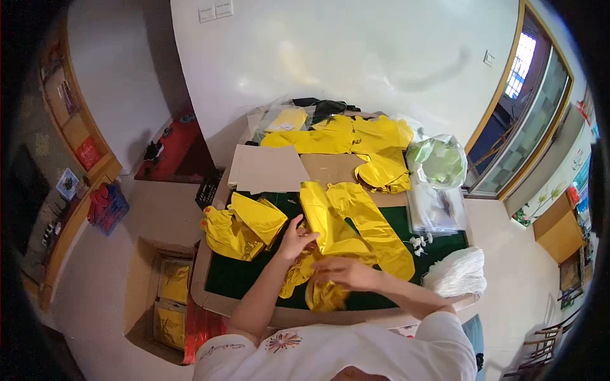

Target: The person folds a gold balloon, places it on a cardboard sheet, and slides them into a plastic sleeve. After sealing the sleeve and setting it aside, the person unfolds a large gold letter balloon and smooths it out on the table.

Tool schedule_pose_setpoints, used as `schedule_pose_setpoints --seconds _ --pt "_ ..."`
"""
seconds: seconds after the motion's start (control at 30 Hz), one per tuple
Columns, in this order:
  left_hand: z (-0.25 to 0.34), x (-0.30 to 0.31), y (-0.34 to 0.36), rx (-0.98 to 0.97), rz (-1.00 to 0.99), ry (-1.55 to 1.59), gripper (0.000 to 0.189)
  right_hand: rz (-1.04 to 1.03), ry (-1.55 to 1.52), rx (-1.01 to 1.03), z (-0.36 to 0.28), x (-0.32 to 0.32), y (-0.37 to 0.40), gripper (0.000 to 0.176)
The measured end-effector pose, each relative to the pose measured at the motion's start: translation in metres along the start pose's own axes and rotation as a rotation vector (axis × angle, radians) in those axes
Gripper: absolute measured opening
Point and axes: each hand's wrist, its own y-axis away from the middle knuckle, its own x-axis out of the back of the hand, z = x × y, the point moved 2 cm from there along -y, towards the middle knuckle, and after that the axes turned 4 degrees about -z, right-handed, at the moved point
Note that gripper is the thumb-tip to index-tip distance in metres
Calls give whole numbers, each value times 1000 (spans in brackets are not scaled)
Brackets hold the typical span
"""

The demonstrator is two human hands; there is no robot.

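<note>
Shiny yellow foil pieces (pixel 381 244) lie over the dark green table top (pixel 225 274) in front of me. My left hand (pixel 297 241) is at the left edge of the middle foil, its thumb and fingers apart and touching the sheet. Lower and to the right, my right hand (pixel 346 273) is closed on crumpled yellow foil, somewhat blurred. A folded yellow foil stack (pixel 244 227) rests left of my left hand. More yellow foil (pixel 324 141) is spread at the back of the table.
Beige card sheets (pixel 267 169) lie at the back left. Clear plastic bags (pixel 437 206) and a green-tinted bag (pixel 438 162) are at the right, with a white bundle (pixel 455 273) nearer. An open carton (pixel 143 298) with yellow packs stands on the floor at left.
</note>
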Motion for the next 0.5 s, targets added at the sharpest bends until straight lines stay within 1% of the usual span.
schedule_pose_setpoints --seconds 0.03,0.07,0.13,0.17,0.2,0.23,0.3,0.33,0.37,0.43,0.47,0.5 --pt "-10 0 -3 6 -4 58 72 96 -88 -124 2 7 13 43" --pt "-14 -2 -2 11 -7 58 72 396 26 -159 13 11 23 39" --pt "-12 -7 1 -179 105 -428 63 759 5 -488 46 19 47 27" --pt "-11 -10 4 -173 97 -428 63 816 178 -604 64 24 55 23" --pt "-7 -13 6 -143 84 -339 61 866 355 -717 72 32 56 22" --pt "-6 -14 8 -113 74 -250 59 865 352 -724 70 31 60 22" --pt "-14 -13 7 -112 55 -271 57 447 64 -1083 66 27 61 34" --pt "-17 -13 7 -117 40 -291 55 387 151 -1000 82 6 70 38" --pt "-16 -13 9 -111 42 -290 55 382 147 -1001 81 4 70 38" --pt "-14 -15 12 -156 56 -408 52 270 51 -992 78 -1 66 30" --pt "-21 -13 11 -151 59 -407 52 266 47 -992 74 1 65 30" --pt "-27 -12 9 -291 115 -453 49 375 9 -985 66 8 63 27"
